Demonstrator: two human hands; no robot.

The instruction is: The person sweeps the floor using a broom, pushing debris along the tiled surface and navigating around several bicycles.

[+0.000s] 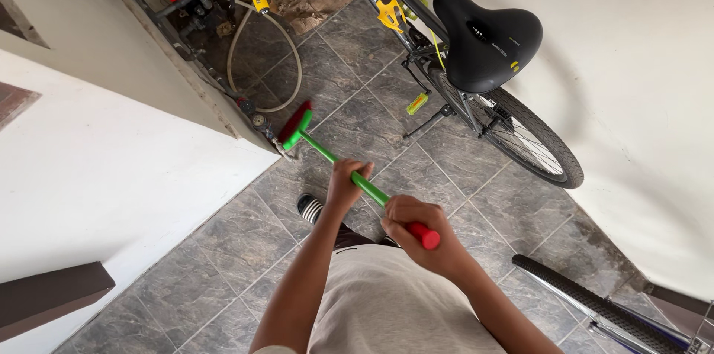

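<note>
broom in both our hands on the tiled floor

broom point(338, 164) with a green handle and a red end cap runs from near us out to the far left, its red-bristled head resting on the grey tiled floor point(223, 250) just beside the corner of the white wall point(111, 168). our left hand point(346, 184) is curled around the middle of the handle; our right hand point(416, 231) is closed in a fist around the near end, just below the cap. a black bicycle point(483, 49) leans on the far right wall, its rear wheel near us. a pale hose point(286, 64) loops on the floor beyond the broom head.
</note>
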